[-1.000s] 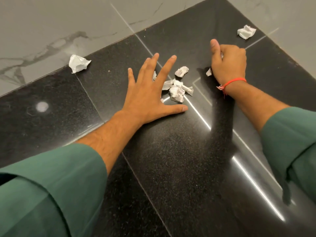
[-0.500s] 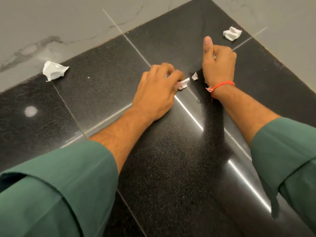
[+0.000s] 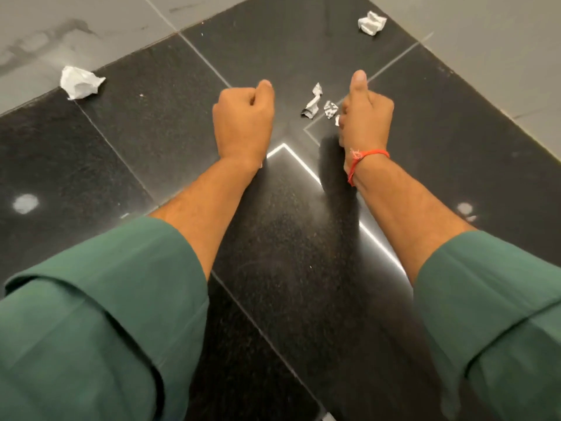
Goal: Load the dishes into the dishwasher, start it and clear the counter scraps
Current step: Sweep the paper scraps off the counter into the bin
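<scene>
Two larger crumpled white paper wads lie well apart on the polished black granite counter (image 3: 151, 132): one at the left edge (image 3: 79, 82) where the dark stone meets the grey marble-look surface (image 3: 91, 22), the other at the far right (image 3: 372, 22). Between the hands sit a few small torn white paper scraps (image 3: 318, 104), touching the stone just beside the right hand (image 3: 365, 120). That hand is curled with its thumb raised; a sliver of white shows at its inner edge, so it probably holds scraps, though I cannot tell for sure. The left hand (image 3: 241, 120) is clenched into a fist; whether paper is inside is hidden. A thin red thread bracelet (image 3: 364, 156) circles the right wrist.

These scraps should be nearly weightless, soft and crushable, not fragile. On such glossy stone they will likely skid from a poking finger, so sweeping them together or pinching each from above by its raised creases seems the surest hold.
</scene>
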`<state>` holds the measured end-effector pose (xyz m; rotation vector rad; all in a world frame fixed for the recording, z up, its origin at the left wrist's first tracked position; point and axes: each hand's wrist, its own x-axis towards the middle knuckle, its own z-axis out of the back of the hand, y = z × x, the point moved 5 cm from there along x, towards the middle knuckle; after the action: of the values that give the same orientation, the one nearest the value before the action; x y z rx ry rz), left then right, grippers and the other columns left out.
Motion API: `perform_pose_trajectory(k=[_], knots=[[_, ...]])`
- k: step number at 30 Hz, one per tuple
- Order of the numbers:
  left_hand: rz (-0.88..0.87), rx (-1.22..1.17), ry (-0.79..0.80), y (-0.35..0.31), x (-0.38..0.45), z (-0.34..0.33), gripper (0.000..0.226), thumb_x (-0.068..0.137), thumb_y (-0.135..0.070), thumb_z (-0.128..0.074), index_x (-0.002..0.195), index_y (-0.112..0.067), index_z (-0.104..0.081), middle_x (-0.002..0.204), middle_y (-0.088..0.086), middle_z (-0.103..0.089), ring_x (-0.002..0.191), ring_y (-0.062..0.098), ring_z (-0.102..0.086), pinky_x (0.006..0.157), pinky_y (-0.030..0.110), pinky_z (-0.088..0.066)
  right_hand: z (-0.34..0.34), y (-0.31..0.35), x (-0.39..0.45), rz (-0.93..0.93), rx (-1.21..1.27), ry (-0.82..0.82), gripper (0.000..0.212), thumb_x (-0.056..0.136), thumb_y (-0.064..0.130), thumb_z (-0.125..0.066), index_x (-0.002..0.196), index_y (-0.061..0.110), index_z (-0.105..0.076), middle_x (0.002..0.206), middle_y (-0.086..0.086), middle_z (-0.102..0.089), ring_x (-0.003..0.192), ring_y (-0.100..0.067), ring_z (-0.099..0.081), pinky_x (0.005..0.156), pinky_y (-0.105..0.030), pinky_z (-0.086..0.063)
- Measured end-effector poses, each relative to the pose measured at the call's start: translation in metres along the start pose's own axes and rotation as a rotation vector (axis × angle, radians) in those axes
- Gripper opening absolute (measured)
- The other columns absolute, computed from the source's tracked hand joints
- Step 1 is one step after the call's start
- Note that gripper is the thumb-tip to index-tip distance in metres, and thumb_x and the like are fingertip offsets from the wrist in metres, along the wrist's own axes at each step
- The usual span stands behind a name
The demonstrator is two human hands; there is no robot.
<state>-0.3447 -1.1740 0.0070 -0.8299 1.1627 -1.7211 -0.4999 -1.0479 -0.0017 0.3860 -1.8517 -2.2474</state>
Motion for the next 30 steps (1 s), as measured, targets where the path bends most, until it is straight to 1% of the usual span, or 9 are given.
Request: perform_pose_trajectory(k=[2, 6, 9, 14, 16, 20, 24, 27, 30], knots=[[0.165, -0.222, 0.012, 0.002, -0.009, 0.005, 0.052, 0.085, -0.024, -0.056, 0.045, -0.021, -0.023, 0.051, 0.0, -0.021, 0.047, 0.016, -0.019, 0.05, 0.03, -0.02, 0.005, -0.003, -0.017, -0.103, 0.097, 0.023, 0.051, 0.102, 0.037, -0.051, 0.058, 0.023, -0.031, 0.056, -0.001, -0.029, 0.044, -0.014, -0.024, 0.043, -0.021, -0.021], [0.463, -0.575, 0.023, 0.005, -0.046, 0.033, 0.053, 0.09, -0.012, -0.056, 0.045, -0.025, -0.031, 0.047, -0.005, -0.027, 0.04, 0.012, -0.018, 0.043, 0.022, -0.016, 0.014, -0.006, -0.074, -0.267, 0.234, 0.072, 0.045, 0.103, 0.032, -0.05, 0.064, 0.025, -0.03, 0.052, 0.007, -0.025, 0.04, -0.009, -0.017, 0.041, -0.016, -0.014], [0.642, -0.772, 0.062, 0.011, -0.086, 0.055, 0.046, 0.091, -0.015, -0.053, 0.054, -0.026, -0.028, 0.05, -0.007, -0.018, 0.041, 0.01, -0.01, 0.041, 0.018, -0.01, 0.019, -0.012, -0.119, -0.354, 0.297, 0.099, 0.044, 0.102, 0.029, -0.05, 0.062, 0.026, -0.03, 0.05, 0.009, -0.024, 0.041, -0.008, -0.016, 0.04, -0.016, -0.013], [0.899, -1.191, 0.02, 0.019, -0.165, 0.087, 0.05, 0.093, -0.019, -0.048, 0.049, -0.028, -0.027, 0.044, -0.011, -0.014, 0.034, 0.007, -0.011, 0.033, 0.015, -0.011, 0.015, -0.011, -0.187, -0.501, 0.363, 0.144, 0.045, 0.101, 0.03, -0.049, 0.06, 0.025, -0.031, 0.048, 0.008, -0.023, 0.038, -0.008, -0.015, 0.04, -0.017, -0.01], [0.918, -1.338, -0.03, 0.013, -0.186, 0.103, 0.051, 0.093, -0.019, -0.048, 0.048, -0.028, -0.027, 0.044, -0.011, -0.015, 0.034, 0.008, -0.012, 0.03, 0.018, -0.012, 0.009, -0.007, -0.215, -0.577, 0.443, 0.181, 0.046, 0.101, 0.031, -0.048, 0.058, 0.026, -0.031, 0.047, 0.008, -0.022, 0.037, -0.008, -0.015, 0.039, -0.018, -0.01], [0.837, -1.517, -0.097, -0.007, -0.21, 0.139, 0.053, 0.095, -0.019, -0.047, 0.047, -0.026, -0.026, 0.041, -0.01, -0.018, 0.031, 0.008, -0.014, 0.029, 0.019, -0.014, -0.009, 0.01, -0.27, -0.709, 0.615, 0.392, 0.051, 0.105, 0.036, -0.044, 0.057, 0.025, -0.03, 0.044, 0.01, -0.022, 0.035, -0.007, -0.014, 0.033, -0.02, -0.012], [0.744, -1.577, -0.158, -0.018, -0.236, 0.172, 0.056, 0.096, -0.02, -0.046, 0.043, -0.025, -0.026, 0.04, -0.01, -0.018, 0.03, 0.008, -0.014, 0.029, 0.018, -0.014, -0.02, 0.024, -0.311, -0.815, 0.705, 0.603, 0.052, 0.106, 0.044, -0.043, 0.059, 0.025, -0.032, 0.045, 0.01, -0.022, 0.035, -0.006, -0.016, 0.033, -0.02, -0.014], [0.682, -1.61, -0.264, -0.018, -0.267, 0.193, 0.056, 0.096, -0.021, -0.046, 0.043, -0.025, -0.027, 0.039, -0.009, -0.019, 0.03, 0.009, -0.015, 0.028, 0.02, -0.015, -0.021, 0.036, -0.339, -0.857, 0.724, 0.772, 0.052, 0.106, 0.046, -0.041, 0.059, 0.024, -0.033, 0.045, 0.009, -0.023, 0.034, -0.006, -0.017, 0.033, -0.02, -0.015], [0.627, -1.637, -0.34, -0.017, -0.299, 0.204, 0.059, 0.097, -0.021, -0.044, 0.041, -0.024, -0.027, 0.038, -0.009, -0.02, 0.028, 0.009, -0.015, 0.028, 0.019, -0.015, -0.018, 0.04, -0.366, -0.899, 0.76, 0.908, 0.059, 0.106, 0.047, -0.039, 0.052, 0.024, -0.036, 0.043, 0.009, -0.024, 0.032, -0.006, -0.019, 0.031, -0.019, -0.015]])
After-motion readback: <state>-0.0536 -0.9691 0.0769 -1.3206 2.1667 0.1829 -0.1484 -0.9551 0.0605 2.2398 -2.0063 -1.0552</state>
